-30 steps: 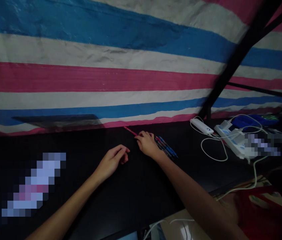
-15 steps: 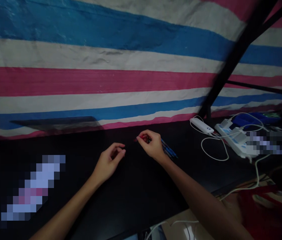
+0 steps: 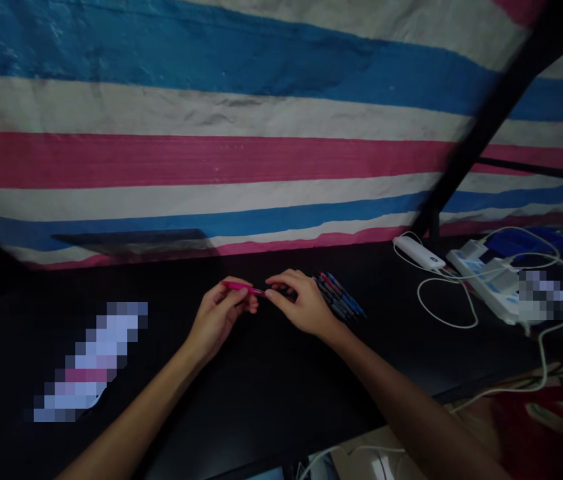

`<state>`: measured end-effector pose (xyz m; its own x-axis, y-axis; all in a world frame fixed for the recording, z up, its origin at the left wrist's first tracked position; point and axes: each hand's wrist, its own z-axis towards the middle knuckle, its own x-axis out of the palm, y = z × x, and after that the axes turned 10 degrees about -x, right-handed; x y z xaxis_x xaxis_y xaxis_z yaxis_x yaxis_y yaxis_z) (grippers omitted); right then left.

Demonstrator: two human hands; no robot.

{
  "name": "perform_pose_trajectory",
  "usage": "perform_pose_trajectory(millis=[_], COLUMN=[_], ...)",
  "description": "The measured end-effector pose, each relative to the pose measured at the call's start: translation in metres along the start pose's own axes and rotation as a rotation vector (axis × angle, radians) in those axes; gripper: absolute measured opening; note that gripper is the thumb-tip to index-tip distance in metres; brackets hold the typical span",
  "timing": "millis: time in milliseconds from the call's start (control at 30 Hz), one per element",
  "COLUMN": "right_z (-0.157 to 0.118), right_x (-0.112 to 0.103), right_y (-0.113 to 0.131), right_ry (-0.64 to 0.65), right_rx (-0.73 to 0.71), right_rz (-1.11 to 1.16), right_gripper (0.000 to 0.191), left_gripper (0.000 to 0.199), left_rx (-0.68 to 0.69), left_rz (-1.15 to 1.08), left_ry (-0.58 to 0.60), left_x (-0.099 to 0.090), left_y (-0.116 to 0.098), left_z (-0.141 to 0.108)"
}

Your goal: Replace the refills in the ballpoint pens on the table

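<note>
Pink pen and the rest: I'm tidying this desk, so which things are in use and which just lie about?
In use: pink pen, held by left hand and right hand; pile of pens.
Lying about: white charger, power strip, cable.

A slim pink pen [image 3: 241, 288] lies level (nearly horizontal) above the dark table, held at both ends.

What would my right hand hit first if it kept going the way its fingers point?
Probably the left hand: the right hand points left along the pink pen both hold, fingertips nearly touching.

Pink pen [image 3: 242, 288] — black table [image 3: 271, 387]
</note>
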<state>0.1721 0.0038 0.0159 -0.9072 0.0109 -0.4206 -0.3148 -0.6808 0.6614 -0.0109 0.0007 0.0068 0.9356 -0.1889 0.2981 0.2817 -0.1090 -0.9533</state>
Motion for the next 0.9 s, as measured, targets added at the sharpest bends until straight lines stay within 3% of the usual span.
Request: perform_pose_trajectory(millis=[133,333,467,767,900], right_z=[0.004,0.006,0.006,0.007,0.006], right_x=[-0.006,-0.010,-0.013,-0.016,-0.018], right_y=[-0.012,-0.020,-0.025,-0.023,-0.023], right_ry=[0.112,-0.022,-0.047,-0.107,-0.009], right_rx=[0.261,0.461,0.499,0.547,0.572], right_rz=[0.191,0.648,0.826,0.917,0.731], right_gripper=[0.032,0.020,0.016,0.013,0.008], left_gripper=[0.013,0.026,0.027,0.028,0.022], left_rx=[-0.064,0.096,0.135,0.129,0.245], left_rz=[-0.067,0.097,0.174,0.232,0.527], left_ry=[0.024,-0.173,-0.193,-0.201,-0.228], left_x=[-0.002,-0.007,-0.008,-0.009,-0.011], left_y=[-0.005,-0.006,-0.006,-0.007,-0.008], left_z=[-0.001,0.003,0.003,0.003,0.001])
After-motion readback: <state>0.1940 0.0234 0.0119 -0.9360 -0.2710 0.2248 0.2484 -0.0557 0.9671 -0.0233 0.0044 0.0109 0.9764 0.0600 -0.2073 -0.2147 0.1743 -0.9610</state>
